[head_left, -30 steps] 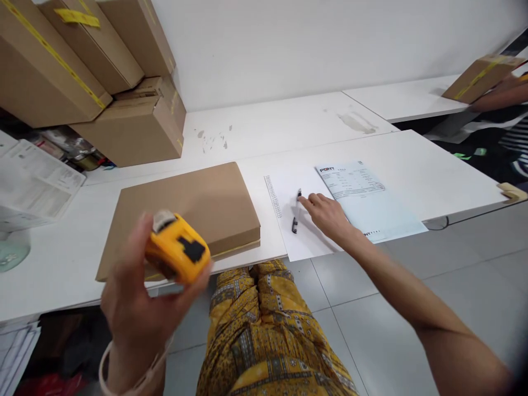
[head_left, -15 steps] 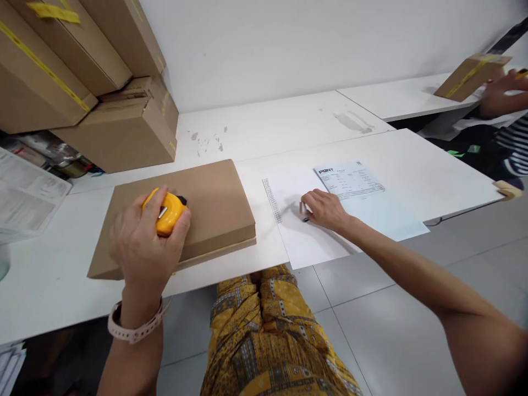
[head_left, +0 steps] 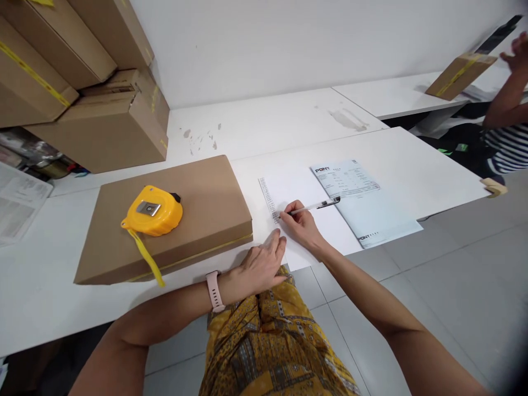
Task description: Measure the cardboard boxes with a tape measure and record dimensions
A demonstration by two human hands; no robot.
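Observation:
My right hand (head_left: 301,225) is closed around a clear pen with a dark cap end (head_left: 317,204). The pen slants left, its tip at the left edge of a white sheet of paper (head_left: 292,181), where a column of small dark marks runs. My left hand (head_left: 262,264) lies palm down by the table's front edge, fingers stretched toward the paper, holding nothing. To its left, a yellow tape measure (head_left: 154,212) rests on a flat brown cardboard box (head_left: 206,190), a strip of its yellow tape hanging over the box's front edge.
A printed pale blue sheet (head_left: 371,206) lies on the white paper's right side. Stacked cardboard boxes (head_left: 99,132) stand at the back left of the white table (head_left: 284,126). At the far right are another person's arm (head_left: 507,104) and a small carton (head_left: 460,77).
My left hand has let go of the tape measure, leaving it on the box, and moved right beside the paper. My right hand has shifted slightly left, the pen now tip down at the marks.

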